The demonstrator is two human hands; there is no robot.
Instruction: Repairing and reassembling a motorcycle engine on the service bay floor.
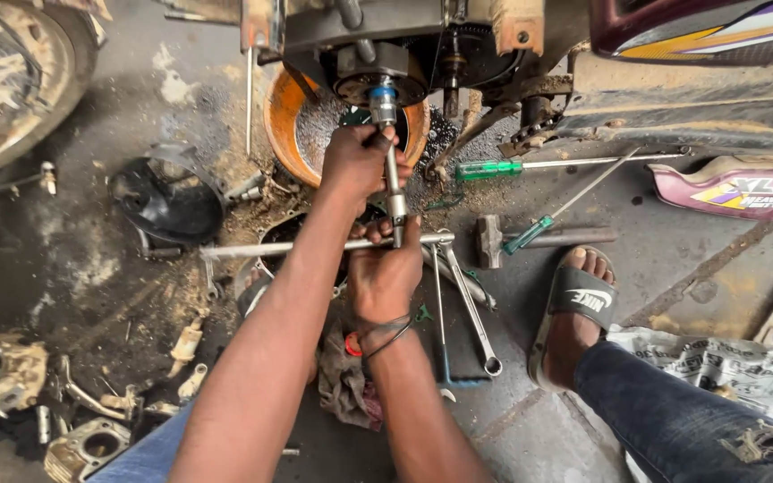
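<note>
Steel T-wrench (393, 192) gripped by both fists, shaft running twelve to six; left hand (361, 161) nearer hub (378, 79), right hand (385, 273) at crossbar (315, 246).

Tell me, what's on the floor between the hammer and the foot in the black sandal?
In the head view, only a green-handled screwdriver crosses between the hammer and the sandalled foot. Its handle lies over the hammer's shaft; the remaining floor looks bare.

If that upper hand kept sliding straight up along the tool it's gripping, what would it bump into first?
The left hand grips the T-handle wrench just below its blue-ringed socket. Going straight on, it would probably meet that socket first, then the round engine hub; depth is hard to judge.
</note>
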